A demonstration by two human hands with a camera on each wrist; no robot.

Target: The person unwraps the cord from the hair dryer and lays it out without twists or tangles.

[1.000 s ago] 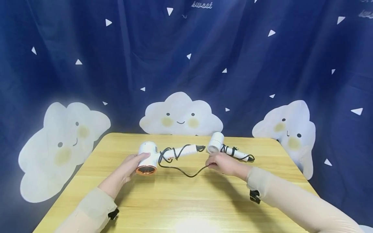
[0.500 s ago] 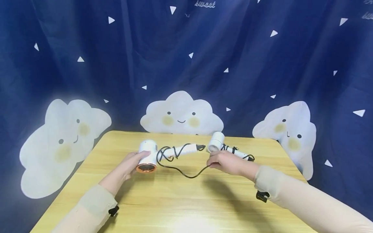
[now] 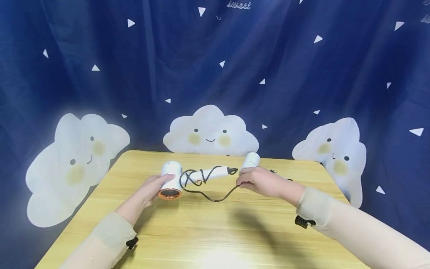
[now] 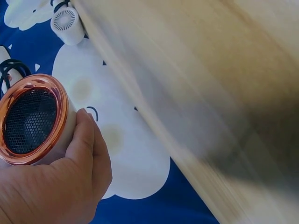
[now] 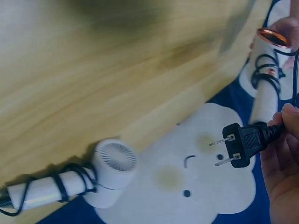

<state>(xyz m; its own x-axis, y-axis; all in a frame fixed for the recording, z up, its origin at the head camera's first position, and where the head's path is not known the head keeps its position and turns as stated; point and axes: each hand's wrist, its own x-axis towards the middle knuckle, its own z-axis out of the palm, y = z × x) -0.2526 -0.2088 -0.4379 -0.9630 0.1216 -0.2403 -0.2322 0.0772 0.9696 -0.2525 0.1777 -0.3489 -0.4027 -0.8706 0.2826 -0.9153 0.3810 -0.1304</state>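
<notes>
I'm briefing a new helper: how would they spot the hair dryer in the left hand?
Look toward the far side of the wooden table. There the left hand holds a white hair dryer. Its copper-coloured rim sets it apart from the white-grilled dryer behind the right hand.

Head view: high, facing twelve o'clock across the worktop (image 3: 201, 224)
Wrist views, closer, share the copper-rimmed dryer (image 4: 32, 120): nine o'clock in left, two in right.
</notes>
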